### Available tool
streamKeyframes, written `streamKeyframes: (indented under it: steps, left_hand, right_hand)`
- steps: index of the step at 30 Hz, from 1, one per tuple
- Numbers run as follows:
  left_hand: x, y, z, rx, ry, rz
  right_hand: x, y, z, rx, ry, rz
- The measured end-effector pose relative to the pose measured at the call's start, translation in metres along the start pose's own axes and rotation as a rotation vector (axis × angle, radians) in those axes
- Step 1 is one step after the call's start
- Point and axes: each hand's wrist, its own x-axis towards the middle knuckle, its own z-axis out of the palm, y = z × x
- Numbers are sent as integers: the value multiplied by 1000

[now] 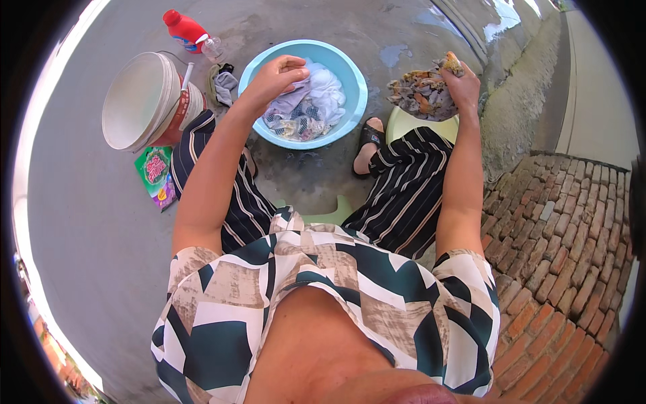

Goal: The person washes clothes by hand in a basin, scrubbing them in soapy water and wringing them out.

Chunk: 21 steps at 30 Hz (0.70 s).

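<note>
A light blue plastic basin (359, 103) stands on the concrete between my feet, with white, lilac and patterned wet cloths (323, 91) bunched inside. Over the basin's left side my left hand (282, 76) hangs in the air, fingers loosely curled, with nothing seen in it. My right hand (463, 88) grips a crumpled patterned cloth (421, 93) in grey, orange and black. This cloth is held up to the right of the blue basin, above a pale yellow-green basin (421, 126) that my right knee and the cloth partly hide.
White buckets (133, 101), a red bottle (185, 31), a clear pump bottle (213, 49), dark and grey cloths (223, 86) and a green and purple packet (157, 177) are at the left. A pale green stool (330, 214) shows beneath me. Brick paving (560, 227) lies at the right.
</note>
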Motion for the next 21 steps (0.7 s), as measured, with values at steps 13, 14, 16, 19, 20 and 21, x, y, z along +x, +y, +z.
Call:
streamKeyframes:
  steps: [13,14,16,19,20,21]
  left_hand:
    - [-13,8,-28,7,211,117]
    - [-12,9,-27,-11,211,119]
    - [-13,11,-28,-27,214,128]
    - [-15,16,-27,-53,222,126]
    - [-19,19,-28,-61,217,119]
    - [-21,22,-30,-66,209,114]
  right_hand:
    - [-48,8,127,182,-638,-130]
    - [-57,-7,148,137,-764,-226]
    - [-75,-31,193,126,-904,-382]
    - [-93,-51,258,110,-891,-326]
    - [-97,-59,274,128,-825,-318]
    - [-100,-64,293,147,-755,-307]
